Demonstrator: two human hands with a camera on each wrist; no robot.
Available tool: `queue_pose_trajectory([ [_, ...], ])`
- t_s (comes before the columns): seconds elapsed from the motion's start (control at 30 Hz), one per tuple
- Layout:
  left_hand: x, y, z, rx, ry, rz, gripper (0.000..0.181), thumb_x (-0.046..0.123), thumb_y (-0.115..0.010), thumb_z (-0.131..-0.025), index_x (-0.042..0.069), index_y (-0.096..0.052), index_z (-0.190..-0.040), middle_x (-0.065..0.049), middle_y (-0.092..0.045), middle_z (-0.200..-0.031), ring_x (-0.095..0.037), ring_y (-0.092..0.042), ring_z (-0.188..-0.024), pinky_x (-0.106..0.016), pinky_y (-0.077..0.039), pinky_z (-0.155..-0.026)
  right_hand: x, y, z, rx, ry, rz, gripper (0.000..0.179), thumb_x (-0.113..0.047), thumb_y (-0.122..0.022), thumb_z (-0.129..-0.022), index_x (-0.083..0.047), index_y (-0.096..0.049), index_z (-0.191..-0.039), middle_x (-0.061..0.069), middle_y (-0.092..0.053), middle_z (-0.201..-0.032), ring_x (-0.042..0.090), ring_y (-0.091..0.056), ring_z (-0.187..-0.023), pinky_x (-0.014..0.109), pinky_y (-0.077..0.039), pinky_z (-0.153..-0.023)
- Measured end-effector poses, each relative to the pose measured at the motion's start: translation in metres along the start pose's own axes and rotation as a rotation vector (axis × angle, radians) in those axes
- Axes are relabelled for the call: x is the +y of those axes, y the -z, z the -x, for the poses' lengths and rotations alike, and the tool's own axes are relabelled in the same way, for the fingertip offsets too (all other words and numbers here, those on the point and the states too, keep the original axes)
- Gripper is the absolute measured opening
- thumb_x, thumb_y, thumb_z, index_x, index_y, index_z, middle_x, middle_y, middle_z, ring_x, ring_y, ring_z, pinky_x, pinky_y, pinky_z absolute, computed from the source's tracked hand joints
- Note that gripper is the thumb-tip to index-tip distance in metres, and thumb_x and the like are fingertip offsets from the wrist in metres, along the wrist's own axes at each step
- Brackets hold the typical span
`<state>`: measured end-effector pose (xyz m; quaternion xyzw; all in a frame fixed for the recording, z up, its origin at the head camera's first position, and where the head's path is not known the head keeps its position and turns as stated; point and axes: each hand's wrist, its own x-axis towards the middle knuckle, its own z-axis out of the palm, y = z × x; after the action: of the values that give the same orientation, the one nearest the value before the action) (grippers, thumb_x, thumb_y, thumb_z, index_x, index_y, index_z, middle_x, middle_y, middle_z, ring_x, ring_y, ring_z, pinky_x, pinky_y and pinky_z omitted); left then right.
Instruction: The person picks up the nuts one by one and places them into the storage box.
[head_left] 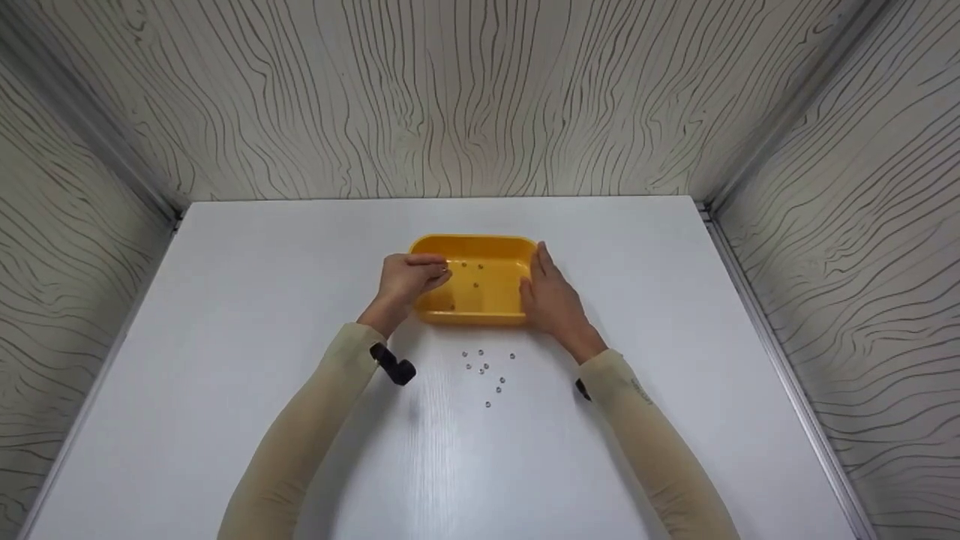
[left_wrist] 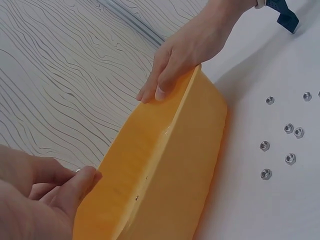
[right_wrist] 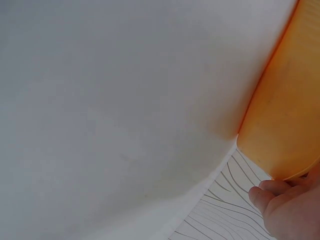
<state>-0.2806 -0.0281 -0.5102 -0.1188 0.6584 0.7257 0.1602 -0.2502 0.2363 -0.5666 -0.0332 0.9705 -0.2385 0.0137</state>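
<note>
A yellow plastic bin (head_left: 495, 294) sits on the white table with several small metal nuts on its floor, one of them a nut (head_left: 475, 285) near the middle. My left hand (head_left: 409, 279) is over the bin's left end, pinching a small metal nut (left_wrist: 78, 170) between thumb and fingertip; the fingers mostly cover it. At the opposite end, my right hand (head_left: 553, 296) grips the bin's right rim, thumb inside the wall and fingers along the outside. In the right wrist view the fingers (right_wrist: 280, 197) show at the edge of the bin.
Several loose hex nuts (left_wrist: 290, 159) lie scattered on the table (head_left: 247, 300) between the forearms, on the near side of the bin. Wood-patterned panels (head_left: 450, 97) enclose the table at the back and both sides. A dark strap (head_left: 392, 364) is on the left wrist.
</note>
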Motion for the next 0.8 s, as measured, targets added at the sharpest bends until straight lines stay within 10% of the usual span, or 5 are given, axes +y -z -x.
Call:
queue_pose_trajectory([
  [0.53,0.003,-0.002,0.004,0.017,-0.061,0.028,0.027,-0.007,-0.073,-0.093,-0.009,-0.074,-0.119,-0.028,-0.073,-0.121,-0.017,-0.079,-0.090,-0.028,-0.066,-0.087,0.001,0.000,0.000,0.010,0.044,0.015,0.068,-0.034,-0.038,-0.112,0.005,-0.018,-0.164,0.017,-0.007,-0.178,0.034,-0.026,-0.162,0.050,-0.032,-0.132],
  [0.8,0.006,-0.002,0.013,-0.012,-0.095,-0.138,0.022,0.005,-0.075,-0.095,-0.001,-0.077,-0.115,-0.017,-0.079,-0.112,-0.016,-0.077,-0.089,-0.028,-0.066,-0.088,0.001,-0.001,-0.001,0.006,0.026,0.012,0.069,-0.035,-0.038,-0.112,0.004,-0.016,-0.165,0.015,-0.007,-0.179,0.033,-0.025,-0.163,0.049,-0.029,-0.133],
])
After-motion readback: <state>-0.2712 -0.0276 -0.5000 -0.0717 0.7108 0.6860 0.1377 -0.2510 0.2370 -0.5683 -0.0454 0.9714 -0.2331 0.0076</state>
